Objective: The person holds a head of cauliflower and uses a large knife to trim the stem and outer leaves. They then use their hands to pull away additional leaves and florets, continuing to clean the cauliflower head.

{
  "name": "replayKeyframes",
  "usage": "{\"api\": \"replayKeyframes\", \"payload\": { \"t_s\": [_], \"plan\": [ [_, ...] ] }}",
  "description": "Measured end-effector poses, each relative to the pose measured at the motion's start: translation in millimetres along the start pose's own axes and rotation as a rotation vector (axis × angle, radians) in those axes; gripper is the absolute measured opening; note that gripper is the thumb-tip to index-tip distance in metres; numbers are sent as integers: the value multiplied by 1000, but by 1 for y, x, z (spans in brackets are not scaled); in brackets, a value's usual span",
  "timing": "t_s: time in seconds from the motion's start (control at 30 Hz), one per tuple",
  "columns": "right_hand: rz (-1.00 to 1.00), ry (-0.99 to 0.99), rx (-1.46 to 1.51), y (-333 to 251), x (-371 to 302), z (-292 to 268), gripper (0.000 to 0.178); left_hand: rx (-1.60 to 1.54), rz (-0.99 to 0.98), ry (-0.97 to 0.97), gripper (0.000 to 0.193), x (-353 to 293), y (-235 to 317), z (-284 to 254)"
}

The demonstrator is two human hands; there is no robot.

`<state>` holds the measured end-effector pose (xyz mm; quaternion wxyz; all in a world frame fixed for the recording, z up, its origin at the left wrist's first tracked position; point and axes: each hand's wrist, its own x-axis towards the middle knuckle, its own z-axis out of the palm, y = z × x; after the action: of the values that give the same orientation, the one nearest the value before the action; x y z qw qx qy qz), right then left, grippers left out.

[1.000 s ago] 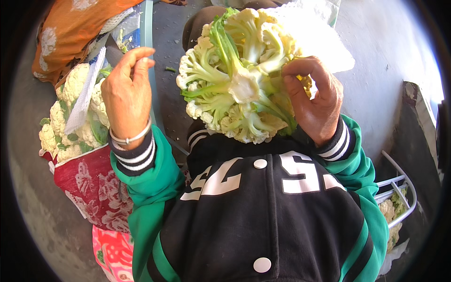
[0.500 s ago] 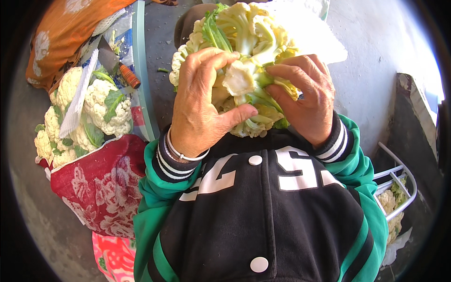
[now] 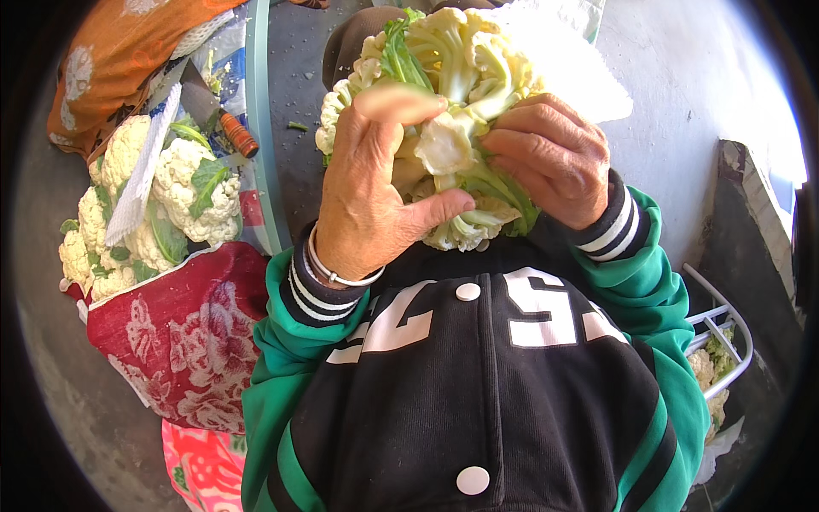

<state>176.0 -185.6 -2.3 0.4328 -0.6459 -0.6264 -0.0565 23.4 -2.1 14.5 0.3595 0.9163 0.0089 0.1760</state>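
A large cauliflower [image 3: 465, 72] is in front of my chest, its cut stem end [image 3: 445, 145] facing me. My left hand [image 3: 368, 183] holds it from the left, the fingers over the top and the thumb below the stem. On the right side, my right hand [image 3: 554, 158] has its fingers curled in beside the stem, closed against the leaf bases. A green leaf [image 3: 503, 192] hangs under that hand, and another leaf [image 3: 401, 55] stands up near my left fingers. The tips of my right fingers are partly hidden.
On the left, several cauliflowers [image 3: 196, 192] lie by a dark red flowered cloth [image 3: 183, 333], with a white netted strip [image 3: 145, 171] across them. A knife [image 3: 237, 135] with an orange-brown handle lies beyond. A white metal rack [image 3: 734, 320] stands at right.
My right fingers have curled in closer at the stem's right side, and the yellow leaf edge there has gone from view. The cauliflower and both hands have shifted slightly right.
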Motion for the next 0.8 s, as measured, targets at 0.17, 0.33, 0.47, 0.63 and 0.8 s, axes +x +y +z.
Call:
{"api": "replayKeyframes", "payload": {
  "t_s": [0.17,0.33,0.47,0.63,0.8],
  "plan": [
    [194,96,23,-15,-2,11,20,3,14,-1,81,1,-1,1],
    [331,149,25,-24,0,17,17,14,6,-6,82,1,3,3],
    [384,183,-37,-28,2,19,15,15,18,-2,85,1,1,3],
    [413,209,-151,-33,1,22,14,2,0,-25,86,1,6,1],
    [409,218,-251,-35,0,22,13,-60,-11,-18,84,1,7,1]
  ]
}}
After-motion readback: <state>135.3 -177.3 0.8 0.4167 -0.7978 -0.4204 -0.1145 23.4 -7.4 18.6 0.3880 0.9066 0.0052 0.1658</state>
